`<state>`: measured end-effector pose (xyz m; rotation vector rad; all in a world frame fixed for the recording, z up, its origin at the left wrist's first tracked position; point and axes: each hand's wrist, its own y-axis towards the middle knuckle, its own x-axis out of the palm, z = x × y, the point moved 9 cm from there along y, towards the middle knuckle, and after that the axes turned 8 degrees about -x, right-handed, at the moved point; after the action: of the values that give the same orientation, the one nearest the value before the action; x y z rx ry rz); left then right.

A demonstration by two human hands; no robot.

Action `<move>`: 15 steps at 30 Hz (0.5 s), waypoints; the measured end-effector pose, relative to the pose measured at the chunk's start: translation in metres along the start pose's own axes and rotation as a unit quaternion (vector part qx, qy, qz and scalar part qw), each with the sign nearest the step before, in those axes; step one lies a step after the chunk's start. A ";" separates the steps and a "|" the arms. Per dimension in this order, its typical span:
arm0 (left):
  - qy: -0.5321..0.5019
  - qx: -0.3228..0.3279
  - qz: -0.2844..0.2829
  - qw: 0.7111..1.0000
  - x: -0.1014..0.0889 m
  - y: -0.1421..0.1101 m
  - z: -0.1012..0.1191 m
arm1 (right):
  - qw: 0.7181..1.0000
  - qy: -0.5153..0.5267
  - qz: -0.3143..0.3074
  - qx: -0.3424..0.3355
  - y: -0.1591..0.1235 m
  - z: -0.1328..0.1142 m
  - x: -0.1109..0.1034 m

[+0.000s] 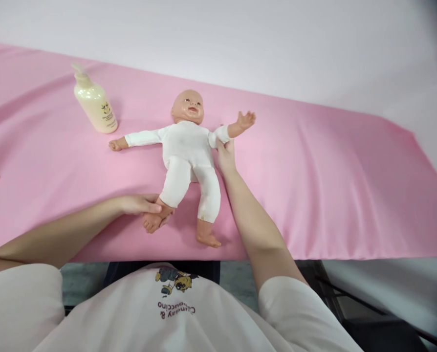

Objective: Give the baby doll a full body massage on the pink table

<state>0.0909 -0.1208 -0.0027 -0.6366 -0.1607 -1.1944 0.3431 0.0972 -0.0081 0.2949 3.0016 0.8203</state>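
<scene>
A baby doll point(189, 146) with a white cloth body lies face up on the pink cloth, its head away from me. My left hand point(142, 204) is closed round the doll's ankle on the left side, thumb on top and fingertips showing below. My right hand point(226, 152) grips the doll's arm on the right, under the white sleeve; most of its fingers are hidden behind the arm. That arm is raised with its small hand spread. The doll's other arm stretches out to the left, and its other leg rests on the cloth.
A cream pump bottle point(96, 106) stands left of the doll, beyond its outstretched hand. Pink cloth point(314, 186) covers the table, with its near edge just in front of my body. A white wall point(240, 44) rises behind. Dark metal legs point(350, 293) show at the lower right.
</scene>
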 end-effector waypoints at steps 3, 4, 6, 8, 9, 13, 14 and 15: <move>0.062 -0.051 -0.080 0.994 0.016 -0.004 -0.003 | 0.992 0.074 0.057 0.079 -0.002 0.016 -0.010; 0.080 -0.064 -0.108 0.989 0.020 -0.006 -0.005 | 0.988 0.092 0.070 0.099 -0.003 0.019 -0.012; 0.102 -0.083 -0.145 0.981 0.024 -0.009 -0.007 | 0.979 0.125 0.095 0.129 -0.004 0.025 -0.017; 0.111 -0.088 -0.153 0.978 0.025 -0.010 -0.007 | 0.967 0.155 0.118 0.163 -0.004 0.033 -0.022; 0.114 -0.089 -0.156 0.977 0.025 -0.011 -0.007 | 0.960 0.169 0.128 0.182 -0.005 0.038 -0.024; 0.112 -0.101 -0.175 0.973 0.027 -0.013 -0.008 | 0.946 0.198 0.135 0.220 -0.005 0.049 -0.025; 0.108 -0.105 -0.176 0.973 0.027 -0.013 -0.008 | 0.949 0.194 0.128 0.214 -0.005 0.048 -0.024; 0.101 -0.107 -0.170 0.974 0.026 -0.013 -0.007 | 0.954 0.186 0.120 0.202 -0.004 0.046 -0.023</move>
<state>0.0877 -0.1487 0.0077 -0.6871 0.0337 -1.6148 0.3675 0.1126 -0.0501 0.5813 3.5306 0.2767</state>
